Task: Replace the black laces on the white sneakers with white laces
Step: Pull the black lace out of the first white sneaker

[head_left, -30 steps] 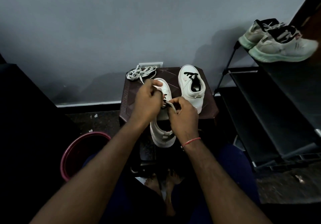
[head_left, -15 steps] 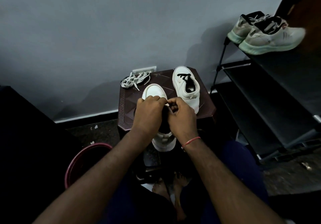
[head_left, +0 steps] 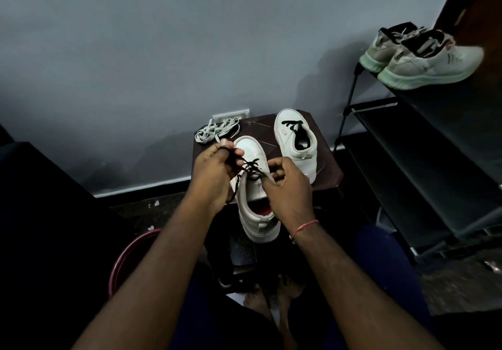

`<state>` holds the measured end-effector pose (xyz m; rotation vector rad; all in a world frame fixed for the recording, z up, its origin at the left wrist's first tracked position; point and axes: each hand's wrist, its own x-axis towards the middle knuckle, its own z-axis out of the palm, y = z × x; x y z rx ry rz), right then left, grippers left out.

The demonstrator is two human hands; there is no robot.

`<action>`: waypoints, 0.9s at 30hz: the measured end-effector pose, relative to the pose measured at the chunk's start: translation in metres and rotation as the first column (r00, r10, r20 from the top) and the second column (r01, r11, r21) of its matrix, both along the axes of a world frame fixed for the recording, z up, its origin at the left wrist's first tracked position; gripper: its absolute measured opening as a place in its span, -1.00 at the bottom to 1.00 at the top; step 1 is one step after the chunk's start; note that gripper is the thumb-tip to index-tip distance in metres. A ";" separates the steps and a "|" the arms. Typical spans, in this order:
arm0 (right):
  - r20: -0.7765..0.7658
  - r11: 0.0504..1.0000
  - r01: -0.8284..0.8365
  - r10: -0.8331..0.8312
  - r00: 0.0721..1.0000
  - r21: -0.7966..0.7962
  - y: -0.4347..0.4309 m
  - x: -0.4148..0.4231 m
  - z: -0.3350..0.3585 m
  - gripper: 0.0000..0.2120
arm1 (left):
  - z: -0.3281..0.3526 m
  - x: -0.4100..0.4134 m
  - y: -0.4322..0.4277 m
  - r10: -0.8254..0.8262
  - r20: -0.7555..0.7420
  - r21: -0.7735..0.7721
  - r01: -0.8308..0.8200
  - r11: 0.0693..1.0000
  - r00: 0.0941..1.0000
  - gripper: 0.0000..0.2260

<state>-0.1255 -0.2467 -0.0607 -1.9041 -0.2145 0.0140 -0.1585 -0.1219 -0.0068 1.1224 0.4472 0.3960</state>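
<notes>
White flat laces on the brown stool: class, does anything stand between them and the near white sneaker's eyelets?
Yes: the thin black lace crosses the near white sneaker's eyelets, pinched by the left hand and right hand. Nothing lies on the brown stool between the white flat laces and that sneaker.

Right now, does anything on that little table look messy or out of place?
The near sneaker juts past the table's front edge, its black lace loosened, pinched by left hand and right hand. White laces lie tangled behind.

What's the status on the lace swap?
Left hand pinches black lace, drawn taut. Right hand pinches it at near sneaker. White laces lie behind. Nothing blocking.
</notes>
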 end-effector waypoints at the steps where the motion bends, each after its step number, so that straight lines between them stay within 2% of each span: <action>1: -0.004 1.000 -0.003 0.003 1.000 0.005 0.000 0.000 0.000 -0.73 | 0.003 0.000 0.009 0.001 0.014 -0.111 0.001 0.994 1.000 -0.76; 3: -0.015 0.999 -0.009 0.010 1.000 0.031 -0.002 0.000 0.000 -0.72 | 0.007 0.001 0.024 0.049 0.036 -0.303 -0.036 0.952 0.998 -0.72; 5: -0.021 0.999 -0.011 0.012 1.000 0.047 -0.002 0.000 0.001 -0.72 | 0.009 0.000 0.035 0.129 0.048 -0.380 -0.101 0.920 0.991 -0.68; 6: -0.027 0.999 -0.006 0.008 1.000 0.053 -0.002 0.001 0.001 -0.72 | 0.008 0.000 0.040 0.164 0.046 -0.323 -0.140 0.936 0.985 -0.68; 7: -0.033 0.998 -0.001 0.003 0.999 0.063 -0.003 0.002 0.002 -0.72 | 0.007 -0.002 0.045 0.175 0.041 -0.180 -0.165 0.970 0.984 -0.69; 8: -0.040 0.997 0.005 -0.002 0.999 0.078 -0.003 0.002 0.002 -0.72 | 0.004 -0.004 0.050 0.151 0.030 0.046 -0.152 0.987 0.988 -0.73; 9: -0.045 0.996 0.007 -0.002 0.999 0.093 -0.004 0.003 0.003 -0.72 | 0.003 -0.007 0.054 0.082 -0.002 0.309 -0.078 0.948 0.997 -0.78; 10: -0.049 0.995 0.007 -0.002 0.999 0.100 -0.004 0.004 0.003 -0.72 | 0.001 -0.010 0.057 -0.014 -0.091 0.570 0.063 0.819 0.996 -0.82; 11: -0.049 0.996 0.003 0.002 0.999 0.095 -0.004 0.004 0.003 -0.73 | 0.000 -0.012 0.059 -0.095 -0.235 0.760 0.244 0.602 0.967 -0.86; 12: -0.047 0.996 -0.001 0.005 0.999 0.084 -0.003 0.004 0.003 -0.74 | -0.001 -0.013 0.060 -0.111 -0.376 0.851 0.391 0.350 0.920 -0.89; 13: -0.045 0.997 -0.003 0.007 0.999 0.077 -0.003 0.004 0.003 -0.75 | -0.001 -0.013 0.060 -0.086 -0.439 0.882 0.447 0.149 0.895 -0.88; 14: -0.044 0.997 -0.003 0.007 0.999 0.083 -0.001 0.004 0.003 -0.75 | -0.001 -0.013 0.060 -0.075 -0.423 0.902 0.427 0.066 0.903 -0.80; 15: -0.044 0.996 0.001 0.003 0.999 0.089 -0.001 0.005 0.002 -0.75 | -0.002 -0.013 0.058 -0.095 -0.371 0.920 0.379 0.098 0.924 -0.73; 17: -0.047 0.995 0.003 0.002 0.999 0.096 0.000 0.005 0.001 -0.75 | -0.005 -0.014 0.054 -0.137 -0.220 0.893 0.256 0.371 0.966 -0.73; 19: -0.048 0.994 0.003 0.002 0.999 0.106 0.000 0.005 -0.001 -0.74 | -0.005 -0.013 0.047 -0.083 -0.076 0.773 0.111 0.624 0.994 -0.80; 20: -0.053 0.993 0.004 0.002 0.999 0.120 0.000 0.005 -0.001 -0.73 | -0.006 -0.013 0.046 -0.022 -0.003 0.667 0.018 0.745 1.000 -0.81; 21: -0.057 0.991 0.005 0.003 0.998 0.132 0.000 0.006 -0.001 -0.73 | -0.004 -0.012 0.048 0.054 0.062 0.478 -0.077 0.875 0.997 -0.80; 22: -0.060 0.990 0.003 0.005 0.998 0.138 0.000 0.006 -0.001 -0.73 | 0.000 -0.013 0.052 0.129 0.105 0.192 -0.147 0.970 0.986 -0.79; 23: -0.060 0.991 0.001 0.008 0.998 0.136 0.000 0.006 -0.001 -0.73 | 0.005 -0.015 0.058 0.185 0.135 -0.112 -0.171 0.979 0.973 -0.78; 24: -0.060 0.992 0.000 0.008 0.998 0.130 0.001 0.006 -0.001 -0.74 | 0.008 -0.016 0.065 0.228 0.154 -0.345 -0.164 0.924 0.961 -0.77; 25: -0.058 0.992 0.002 0.005 0.998 0.123 0.001 0.006 -0.002 -0.75 | 0.010 -0.018 0.069 0.256 0.174 -0.485 -0.143 0.863 0.951 -0.76; 26: -0.053 0.993 0.006 0.001 0.999 0.118 0.001 0.006 -0.002 -0.76 | 0.012 -0.021 0.069 0.255 0.192 -0.540 -0.115 0.834 0.948 -0.75; 27: -0.048 0.993 0.010 -0.005 0.999 0.114 0.001 0.005 -0.003 -0.77 | 0.013 -0.022 0.065 0.221 0.194 -0.519 -0.091 0.850 0.956 -0.76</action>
